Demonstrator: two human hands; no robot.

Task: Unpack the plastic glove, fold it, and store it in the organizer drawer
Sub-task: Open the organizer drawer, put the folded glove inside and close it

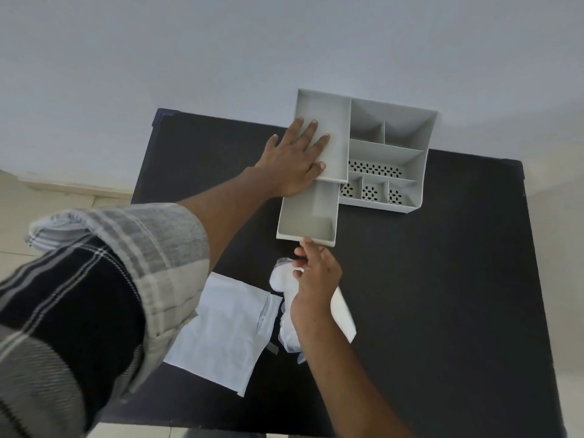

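The grey organizer stands at the far side of the black table. Its empty drawer is pulled out towards me from under the left compartment. My left hand lies flat with spread fingers on that left compartment. My right hand is at the drawer's front lip, forefinger and thumb on the edge and the other fingers curled. The crumpled translucent plastic glove lies on the table right under this hand, partly hidden by the hand and wrist.
A flat white wrapper sheet lies left of the glove, and a white strip sticks out right of my wrist. The black table ends near the wall behind the organizer. The organizer's other compartments hold nothing.
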